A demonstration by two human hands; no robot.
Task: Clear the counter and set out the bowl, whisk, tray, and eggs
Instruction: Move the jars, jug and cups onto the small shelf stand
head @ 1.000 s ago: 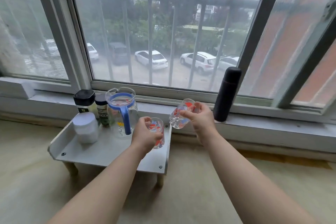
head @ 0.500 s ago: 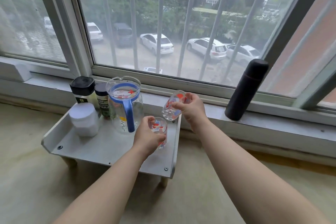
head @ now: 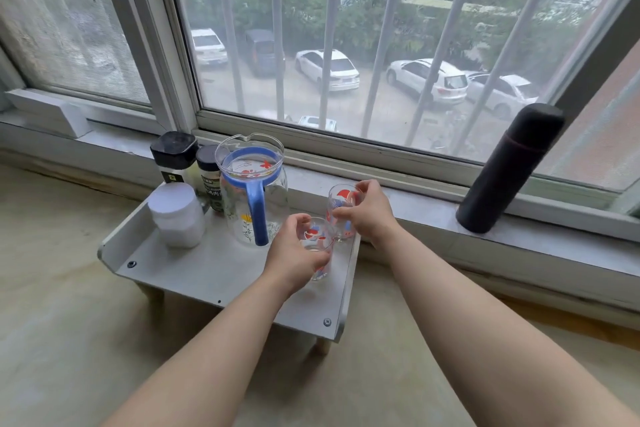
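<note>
2 patterned glasses are in hand at the 3 o'clock end of a low grey stand (head: pixel 207 270) that sits on the counter (head: pixel 52 288) below the window sill (head: pixel 415 215). The left hand (head: pixel 294 250) wraps its fingers and thumb round the near glass (head: pixel 320 239). The right hand (head: pixel 370 215) pinches the far glass (head: pixel 341 199) by its upper wall, at 1 o'clock from the first and just beside it. Both glasses stand upright, long axis vertical, mouths up. Whether their bases touch the stand cannot be told.

At 12 o'clock on the stand is a glass pitcher (head: pixel 254 191), its blue handle turned to 6 o'clock and its spout to 12. At 10 o'clock stand a white jar (head: pixel 178 215) and 2 seasoning bottles, 1 black-lidded (head: pixel 175 156) and 1 with a dark label (head: pixel 209 170). A black flask (head: pixel 509 166) leans on the sill at 2 o'clock, well apart.

Judged progress: early. Clearing appears under way, with the glasses being gathered onto the stand. No bowl, whisk or eggs are in view, so all setting-out seemingly lies ahead.
</note>
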